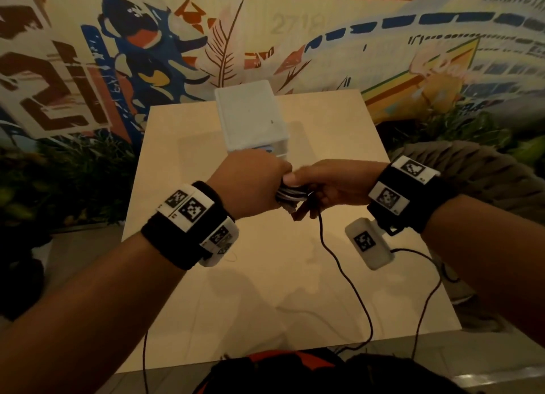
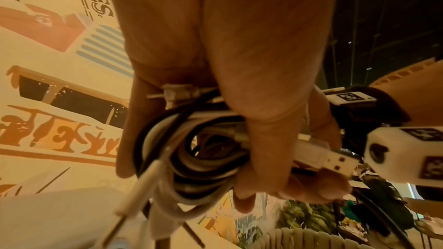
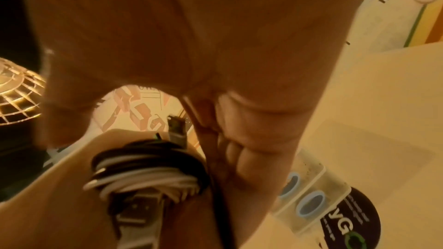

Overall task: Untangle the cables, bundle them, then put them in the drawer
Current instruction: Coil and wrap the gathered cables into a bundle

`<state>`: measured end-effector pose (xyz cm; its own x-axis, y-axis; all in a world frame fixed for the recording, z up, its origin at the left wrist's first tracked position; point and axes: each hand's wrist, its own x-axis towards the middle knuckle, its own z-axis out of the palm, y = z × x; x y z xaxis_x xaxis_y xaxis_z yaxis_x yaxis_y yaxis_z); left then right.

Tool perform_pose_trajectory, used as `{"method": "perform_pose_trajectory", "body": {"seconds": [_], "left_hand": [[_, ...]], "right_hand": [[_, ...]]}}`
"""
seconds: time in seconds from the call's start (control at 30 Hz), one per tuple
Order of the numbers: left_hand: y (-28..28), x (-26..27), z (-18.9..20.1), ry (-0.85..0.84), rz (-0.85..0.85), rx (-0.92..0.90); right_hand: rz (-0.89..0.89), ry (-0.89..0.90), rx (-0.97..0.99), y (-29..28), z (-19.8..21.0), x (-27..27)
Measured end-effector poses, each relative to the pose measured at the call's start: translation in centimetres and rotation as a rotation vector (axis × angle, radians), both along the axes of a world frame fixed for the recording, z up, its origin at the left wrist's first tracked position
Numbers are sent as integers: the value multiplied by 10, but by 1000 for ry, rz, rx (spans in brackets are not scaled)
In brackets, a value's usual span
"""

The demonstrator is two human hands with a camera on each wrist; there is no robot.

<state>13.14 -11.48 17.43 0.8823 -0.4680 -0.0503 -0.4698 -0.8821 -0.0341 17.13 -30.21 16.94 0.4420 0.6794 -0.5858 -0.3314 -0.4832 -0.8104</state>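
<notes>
A coiled bundle of black and white cables (image 1: 290, 195) is held above the middle of the table, between both hands. My left hand (image 1: 275, 186) grips it from the left, fingers curled round the coil (image 2: 191, 154). A white USB plug (image 2: 332, 160) sticks out past those fingers. My right hand (image 1: 300, 194) holds the bundle's right side, thumb on top and fingers curled underneath. The bundle (image 3: 148, 169) shows several wraps. A loose black strand (image 1: 348, 278) hangs from the right fingers and trails over the table's front edge. The white drawer unit (image 1: 250, 116) stands just behind the hands.
The beige table (image 1: 206, 290) carries only the drawer unit, whose clear drawer fronts have blue ring handles (image 3: 309, 201). Thin black leads (image 1: 424, 305) from the wrist cameras hang off the front edge. A painted wall and plants lie beyond the table.
</notes>
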Motion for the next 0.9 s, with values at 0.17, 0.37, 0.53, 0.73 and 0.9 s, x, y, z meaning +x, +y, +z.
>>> {"method": "perform_pose_trajectory", "body": {"seconds": [0.17, 0.37, 0.53, 0.73, 0.9], "left_hand": [[-6, -5, -3, -37, 14, 108], [-9, -5, -19, -4, 53, 138], [-4, -6, -24, -12, 110, 58], [16, -8, -25, -28, 178, -62], [19, -6, -30, 124, 147, -48]], "right_hand": [[120, -166, -174, 16, 4, 2], [200, -365, -399, 39, -2, 0], [205, -543, -465, 41, -7, -2], [179, -552, -402, 35, -3, 0], [205, -509, -411, 35, -7, -1]]}}
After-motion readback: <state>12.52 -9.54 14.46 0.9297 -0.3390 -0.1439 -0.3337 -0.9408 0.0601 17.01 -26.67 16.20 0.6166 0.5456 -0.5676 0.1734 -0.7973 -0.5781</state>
